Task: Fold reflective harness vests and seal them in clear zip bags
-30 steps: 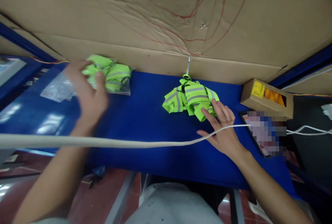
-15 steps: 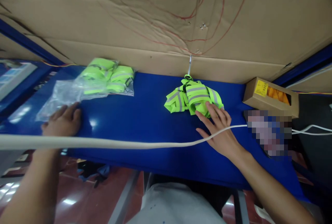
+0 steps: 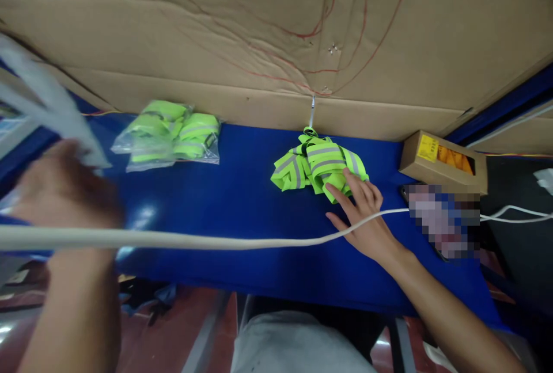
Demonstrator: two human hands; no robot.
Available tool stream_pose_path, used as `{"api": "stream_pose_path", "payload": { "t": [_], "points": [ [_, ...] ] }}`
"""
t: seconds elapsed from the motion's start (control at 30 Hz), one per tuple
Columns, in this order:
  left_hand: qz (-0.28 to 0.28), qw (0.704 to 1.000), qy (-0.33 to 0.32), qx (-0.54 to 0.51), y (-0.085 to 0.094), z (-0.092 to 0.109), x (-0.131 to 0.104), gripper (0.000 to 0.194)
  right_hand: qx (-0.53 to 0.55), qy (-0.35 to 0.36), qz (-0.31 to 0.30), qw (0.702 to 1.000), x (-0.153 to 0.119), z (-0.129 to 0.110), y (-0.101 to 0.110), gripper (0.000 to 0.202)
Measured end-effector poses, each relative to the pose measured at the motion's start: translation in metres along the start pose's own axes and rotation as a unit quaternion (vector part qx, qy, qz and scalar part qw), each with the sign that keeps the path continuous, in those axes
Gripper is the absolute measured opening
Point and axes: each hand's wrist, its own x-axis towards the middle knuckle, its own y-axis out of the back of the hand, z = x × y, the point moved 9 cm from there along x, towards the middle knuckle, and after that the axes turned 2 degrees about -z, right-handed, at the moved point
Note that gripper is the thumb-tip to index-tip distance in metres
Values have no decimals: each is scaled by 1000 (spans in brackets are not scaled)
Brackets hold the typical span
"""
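My left hand [image 3: 71, 189], smeared by motion, is raised at the left with its fingers closed on an empty clear plastic bag [image 3: 64, 111] that streams up and away from it. My right hand [image 3: 360, 212] lies with fingers spread, its fingertips against the near right side of a neon yellow-green bundle of reflective straps [image 3: 326, 160] with grey bands. Two similar bundles, packed in clear bags [image 3: 173, 134], lie side by side at the back left of the blue table [image 3: 233, 200].
A white cable [image 3: 242, 242] runs across the view, passing in front of both arms. At the right are a cardboard box [image 3: 417, 160] with orange contents and a blurred-out phone [image 3: 436, 220]. A cardboard wall [image 3: 194, 45] with red strings closes off the back.
My left hand has taken up the clear plastic bag from the table and lifted it up and leftward, off the packed bundles. The right hand stays at the loose bundle.
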Motion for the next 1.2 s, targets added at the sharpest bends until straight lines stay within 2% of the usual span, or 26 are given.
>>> {"api": "stream_pose_path", "payload": {
  "t": [0.03, 0.1, 0.17, 0.23, 0.3, 0.4, 0.47, 0.57, 0.67, 0.7, 0.77, 0.83, 0.9, 0.97, 1.03, 1.1, 1.17, 1.2],
  "points": [
    [4, 999, -30, 20, 1, 30, -2, 54, -1, 1, 0, 1000, 1, -1, 1, 53],
    [-71, 984, -160, 32, -16, 105, -12, 56, -6, 2, -4, 1000, 2, -2, 1, 52],
    [-142, 959, -240, 56, -36, 162, -25, 62, -12, 4, -3, 1000, 2, -2, 1, 55],
    [-180, 946, -259, 72, -49, 195, -36, 61, -13, 0, 9, 1000, 1, 0, 4, 60],
    [-185, 943, -270, 61, -56, 212, -45, 58, -9, -18, 28, 999, 1, 9, 8, 67],
    [-170, 937, -302, -40, -59, 226, -59, 54, 10, -60, 41, 997, 1, 27, 12, 70],
    [-169, 918, -327, -146, -66, 232, -69, 52, 56, -70, 55, 994, 1, 37, 18, 55],
    [-200, 873, -369, -250, -85, 239, -86, 46, 142, -99, 114, 978, -2, 52, 31, 23],
    [-206, 853, -381, -291, -93, 240, -96, 41, 164, -145, 142, 965, -5, 64, 34, 21],
    [-187, 854, -382, -299, -88, 239, -98, 40, 163, -152, 134, 966, -4, 65, 31, 30],
    [-127, 852, -403, -309, -69, 238, -103, 43, 175, -152, 92, 969, -2, 62, 18, 62],
    [-80, 833, -450, -312, -48, 241, -114, 60, 195, -136, 52, 970, 0, 51, 5, 79],
    [-76, 808, -497, -308, -35, 247, -129, 79, 210, -92, 43, 972, 1, 31, 1, 73],
    [-86, 804, -515, -284, -32, 251, -139, 88, 218, -15, 57, 974, -1, 3, 6, 60],
    [-98, 818, -505, -256, -35, 252, -142, 85, 236, 53, 73, 968, -3, -20, 14, 46],
    [-131, 827, -478, -266, -40, 251, -139, 79, 251, 72, 93, 961, -5, -26, 22, 32],
    [-188, 823, -418, -336, -45, 245, -127, 77, 245, 29, 117, 962, -3, -13, 29, 24],
    [-219, 814, -366, -394, -47, 239, -118, 77, 232, -8, 127, 964, -2, -1, 31, 23]
  ]
}}
